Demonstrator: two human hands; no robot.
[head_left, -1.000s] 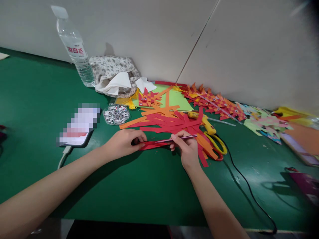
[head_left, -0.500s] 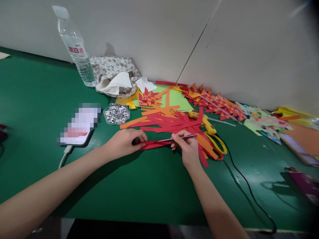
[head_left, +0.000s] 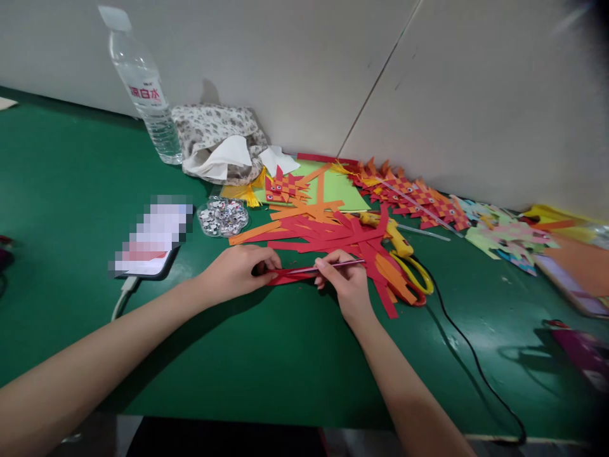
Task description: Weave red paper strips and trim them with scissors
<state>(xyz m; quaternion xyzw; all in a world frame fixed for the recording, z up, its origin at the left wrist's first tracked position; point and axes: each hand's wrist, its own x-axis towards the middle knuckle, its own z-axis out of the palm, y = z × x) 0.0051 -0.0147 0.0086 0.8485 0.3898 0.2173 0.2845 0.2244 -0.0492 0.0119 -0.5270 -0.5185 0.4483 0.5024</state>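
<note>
- The right hand (head_left: pixel 347 276) is sitting slightly further left than half a second ago, and the slim tool (head_left: pixel 354 261) is shifting with it, its tip reaching closer to the left hand (head_left: pixel 242 270).
- That move is leaving a shorter stretch of red strip (head_left: pixel 285 278) showing between the two hands; the person seems to be partway through working the tool along it, though what the tip is doing to the paper is too small to tell.
- The left hand is staying put, closing thumb and fingertips in a pinch on the strip's near end.
- The right hand is closing thumb and fingers around the tool, as if holding a pen.
- Loose paper strips (head_left: pixel 328 236) are lying unchanged just beyond both hands, a yellow glue gun (head_left: pixel 399 241) is resting beyond and right of the right hand.
</note>
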